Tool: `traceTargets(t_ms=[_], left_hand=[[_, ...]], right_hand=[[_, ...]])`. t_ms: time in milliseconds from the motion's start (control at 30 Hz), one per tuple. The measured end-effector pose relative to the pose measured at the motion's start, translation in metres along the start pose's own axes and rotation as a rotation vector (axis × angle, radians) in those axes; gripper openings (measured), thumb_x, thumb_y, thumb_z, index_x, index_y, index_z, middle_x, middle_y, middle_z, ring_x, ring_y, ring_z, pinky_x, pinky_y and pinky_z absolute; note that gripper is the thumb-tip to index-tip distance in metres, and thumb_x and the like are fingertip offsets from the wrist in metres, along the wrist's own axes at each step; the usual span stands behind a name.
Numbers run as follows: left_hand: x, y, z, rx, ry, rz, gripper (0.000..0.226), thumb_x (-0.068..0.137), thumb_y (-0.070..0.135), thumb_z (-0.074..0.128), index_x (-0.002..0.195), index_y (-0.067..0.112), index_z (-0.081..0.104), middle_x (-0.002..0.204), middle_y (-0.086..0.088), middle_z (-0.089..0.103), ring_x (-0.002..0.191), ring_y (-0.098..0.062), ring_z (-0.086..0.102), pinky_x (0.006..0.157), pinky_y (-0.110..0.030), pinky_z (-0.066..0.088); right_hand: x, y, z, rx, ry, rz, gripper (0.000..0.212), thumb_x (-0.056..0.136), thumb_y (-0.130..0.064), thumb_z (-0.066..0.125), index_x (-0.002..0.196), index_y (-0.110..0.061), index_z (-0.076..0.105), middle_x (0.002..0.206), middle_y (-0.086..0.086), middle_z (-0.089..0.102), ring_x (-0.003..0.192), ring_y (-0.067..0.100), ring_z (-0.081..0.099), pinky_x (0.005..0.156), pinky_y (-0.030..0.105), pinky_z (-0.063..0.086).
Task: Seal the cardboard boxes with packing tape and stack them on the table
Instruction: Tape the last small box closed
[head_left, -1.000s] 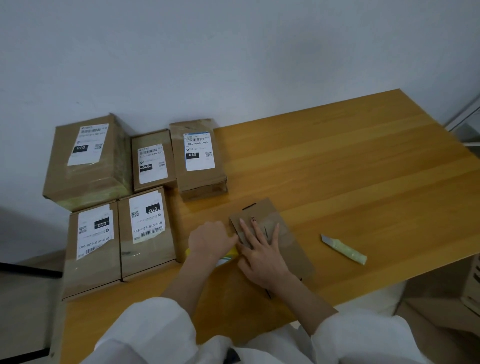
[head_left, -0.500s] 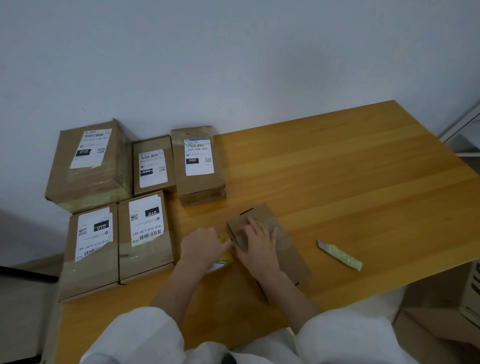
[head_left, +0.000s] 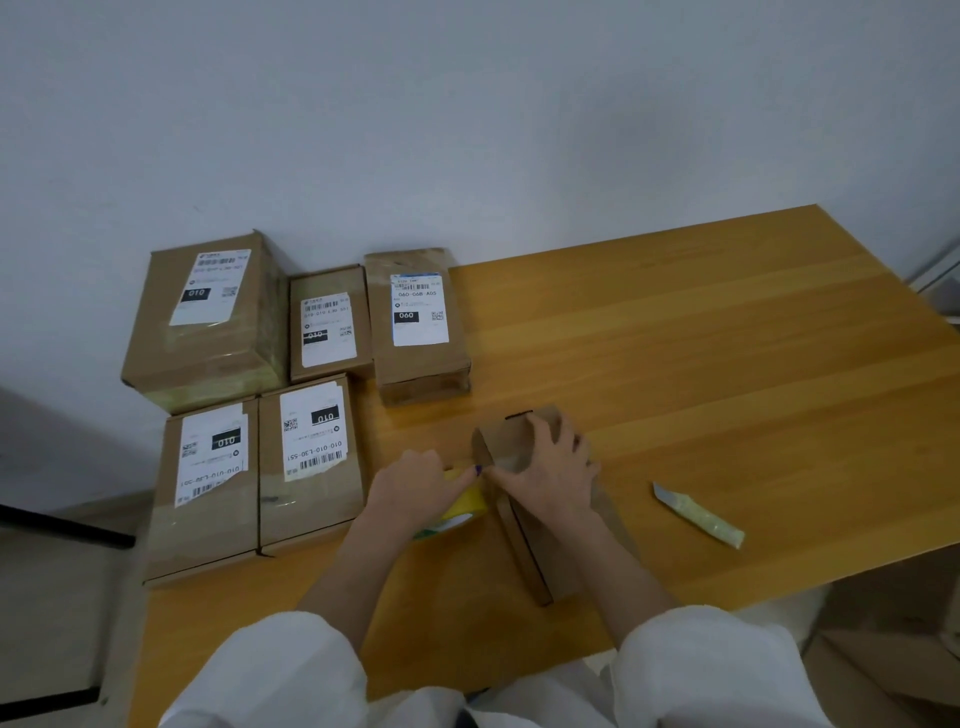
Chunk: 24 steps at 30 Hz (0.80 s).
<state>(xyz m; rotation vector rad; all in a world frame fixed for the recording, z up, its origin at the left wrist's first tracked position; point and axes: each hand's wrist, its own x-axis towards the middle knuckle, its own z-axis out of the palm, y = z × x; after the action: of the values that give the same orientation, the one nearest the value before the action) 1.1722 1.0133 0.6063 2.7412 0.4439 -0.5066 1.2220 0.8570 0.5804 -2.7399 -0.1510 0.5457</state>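
left hand (head_left: 415, 486) clutching yellow tape roll (head_left: 467, 503), right hand (head_left: 550, 478) fingers gripping flat cardboard box (head_left: 506, 439)

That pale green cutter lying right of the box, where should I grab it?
Probably pinch the cutter by its green handle sides, coming from the near right: it lies flat and slanted, its pointed grey tip aimed far-left toward the box.

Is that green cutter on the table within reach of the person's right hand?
Probably yes. The green cutter lies on the table right of the right hand, with nothing between them, though that hand grips the small cardboard box and would have to let go.
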Motion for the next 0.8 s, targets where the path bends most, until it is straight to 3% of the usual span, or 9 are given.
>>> traceTargets(t_ms=[100, 200, 267, 333, 467, 600, 667, 733, 800], left_hand=[[0.001, -0.004, -0.004, -0.156, 0.006, 0.053, 0.044, 0.089, 0.063, 0.04, 0.079, 0.022, 0.056, 0.057, 0.001, 0.045, 0.051, -0.015, 0.047, 0.045, -0.021, 0.033], [0.002, 0.004, -0.016, -0.252, 0.011, 0.172, 0.045, 0.092, 0.054, 0.044, 0.073, 0.018, 0.064, 0.06, 0.001, 0.053, 0.059, -0.019, 0.058, 0.049, -0.022, 0.037], [0.002, 0.011, -0.023, -0.296, 0.004, 0.228, 0.04, 0.094, 0.049, 0.044, 0.073, 0.021, 0.063, 0.063, 0.001, 0.057, 0.061, -0.015, 0.058, 0.052, -0.022, 0.038], [0.002, 0.021, -0.027, -0.35, 0.009, 0.282, 0.044, 0.095, 0.048, 0.044, 0.075, 0.014, 0.066, 0.067, -0.007, 0.062, 0.064, -0.021, 0.061, 0.054, -0.029, 0.041], [0.004, 0.045, -0.037, -0.364, 0.004, 0.348, 0.045, 0.095, 0.049, 0.043, 0.085, 0.013, 0.068, 0.074, -0.008, 0.065, 0.066, -0.019, 0.062, 0.058, -0.033, 0.046], [0.005, 0.046, -0.043, -0.586, -0.13, 0.381, 0.03, 0.093, 0.046, 0.051, 0.087, 0.021, 0.068, 0.081, -0.001, 0.069, 0.073, -0.016, 0.065, 0.069, -0.034, 0.05], [0.004, 0.045, -0.043, -0.696, -0.171, 0.37, 0.039, 0.084, 0.056, 0.053, 0.089, 0.021, 0.069, 0.081, 0.001, 0.07, 0.074, -0.013, 0.067, 0.069, -0.031, 0.051], [0.004, 0.048, -0.04, -0.771, -0.161, 0.366, 0.053, 0.073, 0.065, 0.052, 0.085, 0.017, 0.07, 0.078, -0.001, 0.07, 0.073, -0.015, 0.067, 0.068, -0.028, 0.049], [0.004, 0.052, -0.038, -0.773, -0.122, 0.371, 0.054, 0.077, 0.064, 0.053, 0.082, 0.013, 0.069, 0.077, -0.006, 0.07, 0.073, -0.021, 0.068, 0.068, -0.034, 0.052]], right_hand=[[0.01, 0.017, -0.01, 0.203, -0.036, -0.018, 0.089, 0.071, -0.071, 0.063, 0.144, -0.033, 0.029, 0.154, 0.002, 0.022, 0.137, 0.035, 0.023, 0.106, 0.057, 0.03], [0.016, 0.032, -0.021, 0.397, -0.05, -0.056, 0.087, 0.068, -0.072, 0.066, 0.139, -0.032, 0.038, 0.144, -0.004, 0.04, 0.132, 0.026, 0.036, 0.104, 0.043, 0.036], [0.019, 0.04, -0.031, 0.58, -0.111, -0.03, 0.084, 0.072, -0.063, 0.071, 0.14, -0.027, 0.04, 0.143, -0.005, 0.041, 0.132, 0.022, 0.039, 0.103, 0.038, 0.038], [0.022, 0.05, -0.039, 0.734, -0.187, -0.014, 0.083, 0.072, -0.058, 0.074, 0.141, -0.026, 0.041, 0.144, -0.002, 0.04, 0.132, 0.022, 0.039, 0.103, 0.039, 0.04], [0.025, 0.064, -0.05, 0.842, -0.262, -0.023, 0.097, 0.059, -0.072, 0.073, 0.14, -0.026, 0.044, 0.141, 0.0, 0.047, 0.127, 0.02, 0.047, 0.105, 0.044, 0.043], [0.025, 0.076, -0.062, 0.856, -0.291, -0.053, 0.058, 0.09, -0.046, 0.058, 0.14, -0.02, 0.046, 0.126, -0.007, 0.053, 0.102, 0.002, 0.053, 0.077, 0.018, 0.047], [0.022, 0.078, -0.064, 0.852, -0.282, -0.045, 0.06, 0.089, -0.055, 0.055, 0.14, -0.024, 0.047, 0.127, -0.009, 0.053, 0.11, 0.009, 0.051, 0.086, 0.028, 0.046], [0.021, 0.079, -0.06, 0.859, -0.265, -0.025, 0.081, 0.074, -0.077, 0.054, 0.138, -0.028, 0.052, 0.132, -0.009, 0.056, 0.12, 0.015, 0.052, 0.1, 0.042, 0.045], [0.018, 0.079, -0.058, 0.819, -0.217, -0.02, 0.08, 0.075, -0.08, 0.05, 0.136, -0.029, 0.054, 0.126, -0.007, 0.062, 0.115, 0.016, 0.057, 0.101, 0.045, 0.045]])
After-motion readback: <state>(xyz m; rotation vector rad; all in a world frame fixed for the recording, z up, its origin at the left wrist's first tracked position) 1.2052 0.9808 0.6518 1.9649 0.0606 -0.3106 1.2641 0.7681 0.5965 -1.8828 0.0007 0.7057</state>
